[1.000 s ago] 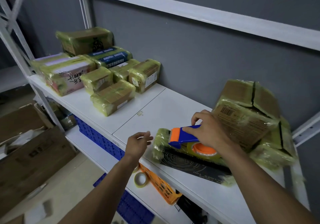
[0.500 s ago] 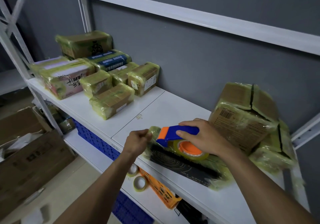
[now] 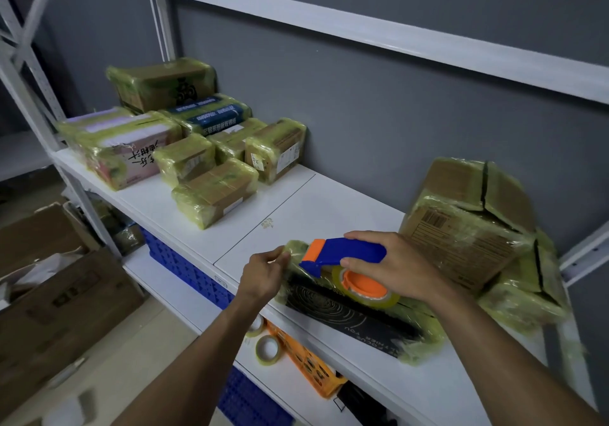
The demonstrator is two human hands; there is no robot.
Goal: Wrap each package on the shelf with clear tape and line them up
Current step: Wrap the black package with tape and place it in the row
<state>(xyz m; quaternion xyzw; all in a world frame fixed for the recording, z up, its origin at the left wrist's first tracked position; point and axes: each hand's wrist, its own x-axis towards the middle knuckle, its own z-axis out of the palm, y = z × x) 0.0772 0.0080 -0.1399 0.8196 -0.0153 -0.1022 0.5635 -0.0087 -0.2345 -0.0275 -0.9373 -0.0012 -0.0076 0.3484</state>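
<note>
**Flat pkg mid-wrap at shelf's front edge**

At the front edge, the left hand (image 3: pixel 263 277) pinches the left end of the flat black pkg (image 3: pixel 349 323). The right hand (image 3: pixel 395 267) grips the tape dispenser (image 3: pixel 346 252) on top of it. The pkg looks mostly taped, w/ yellowish film crumpled at the ends. Behind it, at the shelf's (image 3: pixel 329 208) right end, the big boxes (image 3: pixel 461 238) are wrapped. Far-left corner: small pkgs (image 3: pixel 204 149) wrapped and loosely grouped, so lining up is prob. left.

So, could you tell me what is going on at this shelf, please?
A person is taping a flat black package lying at the front of the white metal shelf. The right hand grips a blue and orange tape dispenser over it, while the left hand pinches the package's wrapped left end. A cluster of tape-wrapped packages sits at the shelf's far left, and a large wrapped cardboard box stands to the right.
</note>
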